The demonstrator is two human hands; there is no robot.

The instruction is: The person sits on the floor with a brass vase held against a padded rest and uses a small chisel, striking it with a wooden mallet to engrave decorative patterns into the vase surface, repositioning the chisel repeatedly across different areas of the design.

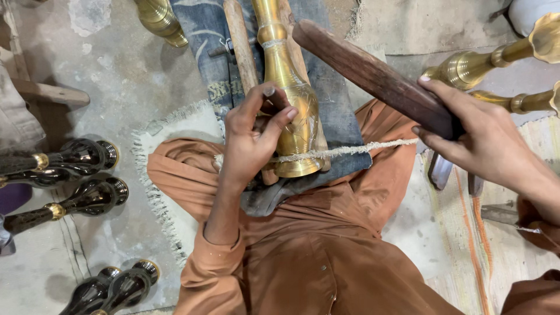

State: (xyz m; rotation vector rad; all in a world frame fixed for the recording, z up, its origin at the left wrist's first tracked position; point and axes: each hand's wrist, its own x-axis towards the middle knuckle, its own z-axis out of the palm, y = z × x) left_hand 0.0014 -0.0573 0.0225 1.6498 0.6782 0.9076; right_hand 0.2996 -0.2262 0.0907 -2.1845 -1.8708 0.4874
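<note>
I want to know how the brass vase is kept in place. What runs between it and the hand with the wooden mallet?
In the head view, a frayed pale cord runs from the brass vase toward the right hand gripping the wooden mallet.

The brass vase (284,87) runs off the top edge, the left hand (251,140) hides most of the small tool it pinches, and the 2 brass stems (501,70) are cut by the right edge.
</note>
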